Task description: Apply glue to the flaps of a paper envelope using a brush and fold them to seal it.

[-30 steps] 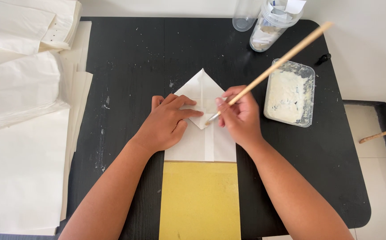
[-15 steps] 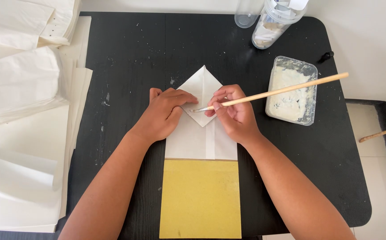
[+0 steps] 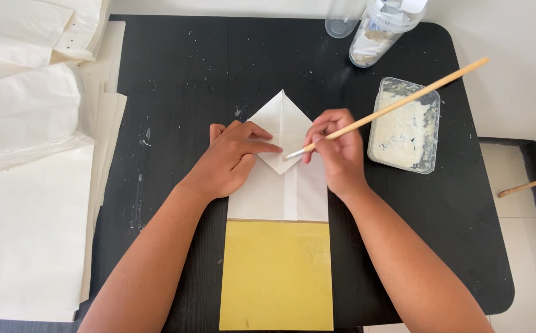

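hands 2 (image 3: pixel 234 157) | brush 1 (image 3: pixel 391 108) | paste tub 1 (image 3: pixel 431 163) | yellow board 1 (image 3: pixel 277 277) | jars 2 (image 3: pixel 379 37)

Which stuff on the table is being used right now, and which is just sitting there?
In use:
left hand pressing the folded white paper
right hand holding the brush
paste tub
yellow board

Just lying about:
paper stack
clear jar
stick on the floor
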